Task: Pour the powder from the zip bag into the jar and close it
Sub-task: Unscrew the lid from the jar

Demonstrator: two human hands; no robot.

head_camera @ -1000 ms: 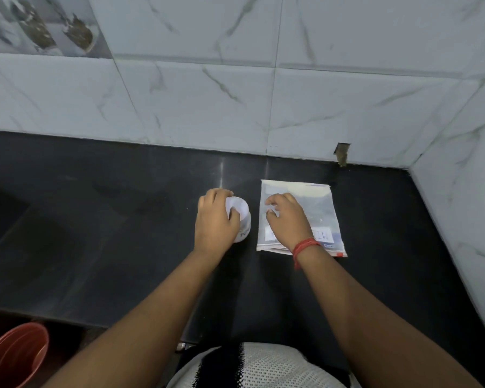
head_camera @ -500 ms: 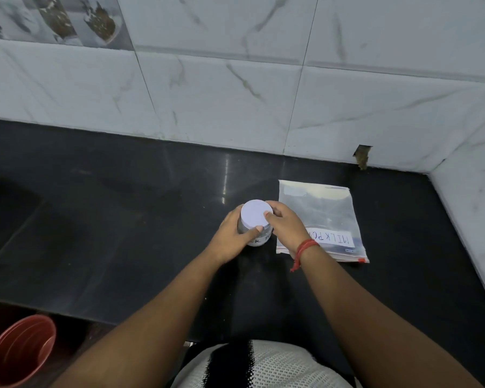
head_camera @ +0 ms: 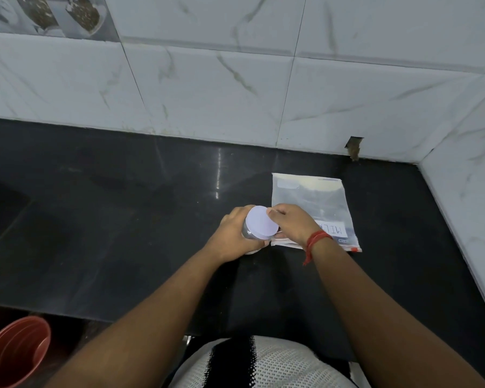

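A small clear jar (head_camera: 249, 236) with a flat white lid (head_camera: 261, 222) stands on the black counter (head_camera: 123, 219). My left hand (head_camera: 231, 236) wraps the jar's body from the left. My right hand (head_camera: 290, 224), with a red thread at the wrist, has its fingers curled on the lid's right rim. A clear zip bag (head_camera: 311, 200) with a white handwritten label lies flat on the counter just right of the jar, partly under my right wrist.
White marble-look tiled walls (head_camera: 235, 93) close the counter at the back and on the right. A red bucket (head_camera: 14, 351) stands on the floor at the lower left, below the counter's front edge. A small hole shows in the back tile near the corner.
My right hand left the zip bag and came onto the jar's lid. The jar now stands upright between both hands. The view has shifted slightly.
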